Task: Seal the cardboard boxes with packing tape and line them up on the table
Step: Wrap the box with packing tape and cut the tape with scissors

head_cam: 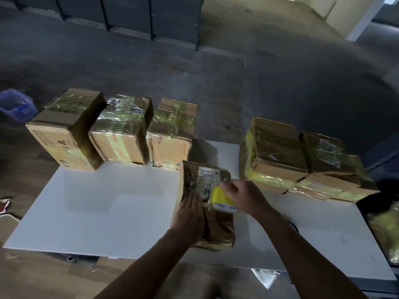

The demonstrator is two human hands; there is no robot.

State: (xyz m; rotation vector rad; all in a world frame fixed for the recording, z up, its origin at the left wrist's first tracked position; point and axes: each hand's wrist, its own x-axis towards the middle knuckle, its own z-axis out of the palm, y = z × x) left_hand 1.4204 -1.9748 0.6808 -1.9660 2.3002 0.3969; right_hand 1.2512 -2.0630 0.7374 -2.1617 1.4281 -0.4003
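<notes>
- Left hand (190,214), fingers flat, pins the box (218,230) toward the table's (108,208) near edge, steadying it.
- Right hand (246,195) grips the tape (222,198) on top, likely laying a strip.
- Sealed boxes (123,130) line the far edge.

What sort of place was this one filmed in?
Likely a warehouse or packing room: bare concrete floor, dark storage racks at the back, and taped cardboard boxes lined up on a white table, where the right hand holds a yellow tape roll.
</notes>
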